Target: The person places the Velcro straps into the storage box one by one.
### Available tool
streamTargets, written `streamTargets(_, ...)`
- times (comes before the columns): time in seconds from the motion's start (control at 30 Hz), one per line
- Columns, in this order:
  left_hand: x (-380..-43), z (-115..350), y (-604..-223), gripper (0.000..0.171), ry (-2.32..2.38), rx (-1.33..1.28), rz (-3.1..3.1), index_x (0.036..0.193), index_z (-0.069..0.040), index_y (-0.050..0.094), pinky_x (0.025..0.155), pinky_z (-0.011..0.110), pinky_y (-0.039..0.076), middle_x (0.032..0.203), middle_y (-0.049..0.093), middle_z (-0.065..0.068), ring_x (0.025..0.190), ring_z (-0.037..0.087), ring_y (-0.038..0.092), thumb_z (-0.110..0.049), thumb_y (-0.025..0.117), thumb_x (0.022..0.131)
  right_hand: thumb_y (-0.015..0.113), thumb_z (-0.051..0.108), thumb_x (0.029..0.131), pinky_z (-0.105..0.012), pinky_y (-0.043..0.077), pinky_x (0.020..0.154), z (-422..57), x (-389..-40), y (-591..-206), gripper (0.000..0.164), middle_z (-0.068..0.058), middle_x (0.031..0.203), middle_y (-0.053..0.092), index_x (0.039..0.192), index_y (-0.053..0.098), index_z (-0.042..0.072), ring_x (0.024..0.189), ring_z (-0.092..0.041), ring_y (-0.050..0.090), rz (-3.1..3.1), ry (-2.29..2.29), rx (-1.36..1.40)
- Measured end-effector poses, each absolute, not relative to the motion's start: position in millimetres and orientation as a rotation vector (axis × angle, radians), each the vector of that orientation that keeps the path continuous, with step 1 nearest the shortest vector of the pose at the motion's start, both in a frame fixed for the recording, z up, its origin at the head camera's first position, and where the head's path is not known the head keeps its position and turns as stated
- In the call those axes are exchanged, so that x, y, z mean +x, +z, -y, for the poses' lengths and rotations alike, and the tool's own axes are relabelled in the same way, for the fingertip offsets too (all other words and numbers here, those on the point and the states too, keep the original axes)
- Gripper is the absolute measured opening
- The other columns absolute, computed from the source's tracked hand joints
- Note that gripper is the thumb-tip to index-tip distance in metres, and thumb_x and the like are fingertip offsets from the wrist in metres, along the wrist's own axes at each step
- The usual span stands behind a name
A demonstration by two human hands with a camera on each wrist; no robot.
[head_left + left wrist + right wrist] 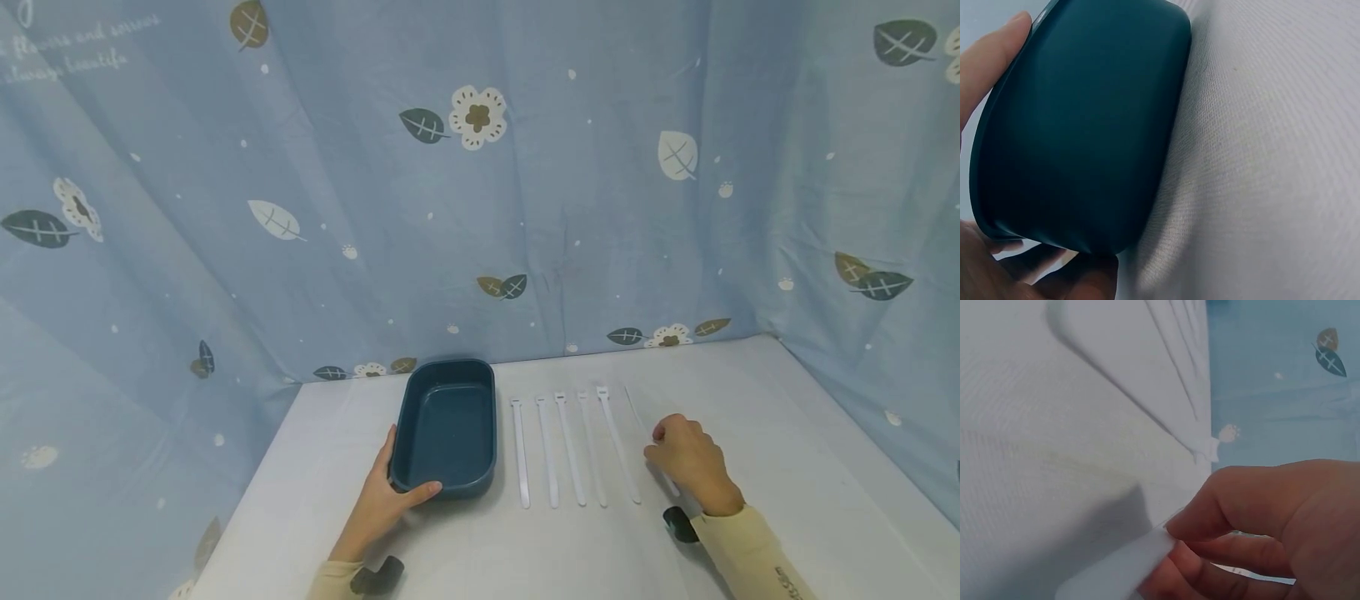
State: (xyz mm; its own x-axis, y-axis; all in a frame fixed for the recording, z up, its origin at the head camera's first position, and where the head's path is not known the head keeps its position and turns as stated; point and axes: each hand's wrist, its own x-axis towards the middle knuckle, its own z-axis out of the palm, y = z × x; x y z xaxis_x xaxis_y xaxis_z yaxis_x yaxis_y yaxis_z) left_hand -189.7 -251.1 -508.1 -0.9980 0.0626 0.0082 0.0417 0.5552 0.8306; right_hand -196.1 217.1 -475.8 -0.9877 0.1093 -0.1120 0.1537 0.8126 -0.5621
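A deep teal plastic bin [452, 433] with rounded corners stands on the white table. My left hand [381, 502] holds its near left corner, thumb over the front rim and fingers along the left side; the left wrist view shows the bin's wall [1085, 125] between thumb and fingers. Right of the bin, several white cable ties [550, 450] lie side by side, slotted heads away from me. At the row's right end, my right hand [690, 460] pinches another white cable tie [1119, 565] between thumb and fingers. One end of that tie shows beyond the hand, the other below it.
The white table [810, 450] meets a blue curtain [600, 208] printed with leaves and flowers at the back and sides. Dark wrist-worn cameras [680, 525] sit at both cream sleeves. In the right wrist view, a neighbouring cable tie [1129, 394] lies flat nearby.
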Motion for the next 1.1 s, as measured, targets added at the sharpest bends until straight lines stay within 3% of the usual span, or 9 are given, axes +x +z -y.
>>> streamTargets(0.2,-189.8,250.9,-508.3,0.123,1.499,0.093,-2.734,0.168,-0.021,0.002,0.124,0.071,0.02,0.175,0.011,0.017,0.159,0.048,0.018,-0.038,0.087,0.081,0.07,0.01,0.088,-0.037,0.054,0.06,-221.5,-197.4,-475.6,0.031,-0.02,0.099,0.073,0.113,0.067,-0.009,0.075,-0.023,0.065,-2.896,-0.91,0.183)
streamTargets(0.47,-189.0,250.8,-508.1,0.122,1.529,0.084,-2.727,0.168,-0.023,0.004,0.123,0.072,0.021,0.175,0.015,0.015,0.158,0.047,0.02,-0.037,0.087,0.08,0.068,0.005,0.088,-0.039,0.057,0.068,-226.1,-202.4,-478.6,0.035,-0.02,0.098,0.071,0.117,0.065,-0.014,0.081,-0.024,0.064,-2.861,-0.995,0.114)
streamTargets(0.73,-188.3,251.8,-507.9,0.119,1.557,0.098,-2.727,0.168,-0.027,0.008,0.122,0.073,0.023,0.173,0.02,0.015,0.157,0.047,0.024,-0.036,0.088,0.08,0.062,0.004,0.092,-0.031,0.056,0.064,-226.5,-202.6,-477.5,0.04,-0.015,0.092,0.067,0.128,0.059,-0.012,0.071,-0.018,0.063,-2.768,-1.17,0.121)
streamTargets(1.1,-188.7,252.2,-510.8,0.118,1.573,0.081,-2.695,0.167,-0.029,0.008,0.121,0.073,0.026,0.174,0.018,0.015,0.157,0.047,0.024,-0.038,0.088,0.081,0.067,0.007,0.096,-0.03,0.063,0.065,-222.7,-198.3,-470.5,0.046,-0.021,0.107,0.068,0.137,0.054,-0.01,0.074,-0.017,0.069,-2.621,-1.468,0.123)
